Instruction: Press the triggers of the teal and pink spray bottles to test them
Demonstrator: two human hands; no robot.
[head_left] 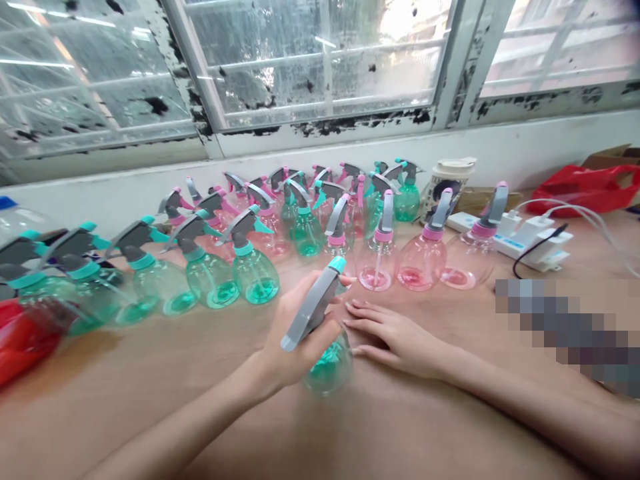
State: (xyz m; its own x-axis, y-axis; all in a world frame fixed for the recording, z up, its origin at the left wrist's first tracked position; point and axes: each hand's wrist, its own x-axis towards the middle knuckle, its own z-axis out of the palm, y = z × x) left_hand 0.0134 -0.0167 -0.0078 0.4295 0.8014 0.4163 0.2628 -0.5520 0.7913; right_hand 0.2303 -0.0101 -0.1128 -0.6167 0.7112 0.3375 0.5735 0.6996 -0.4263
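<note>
My left hand (295,333) is wrapped round the neck of a green spray bottle (327,370) with a grey trigger head and a teal nozzle tip. The bottle is near the middle of the table, a little tilted, its lower part blurred. Just right of it, my right hand (395,337) rests low over the tabletop with its fingers stretched out toward the bottle. Whether those fingertips touch the bottle I cannot tell. Beyond my hands stand a row of green spray bottles (256,277) at left and a row of pink spray bottles (423,260) at right.
More spray bottles crowd behind the front rows, below the window (320,73). To the right are a lidded paper cup (445,187), a white power strip (525,240) with plugs and cables, and a red bag (585,190). Another red bag (25,340) lies at the left edge.
</note>
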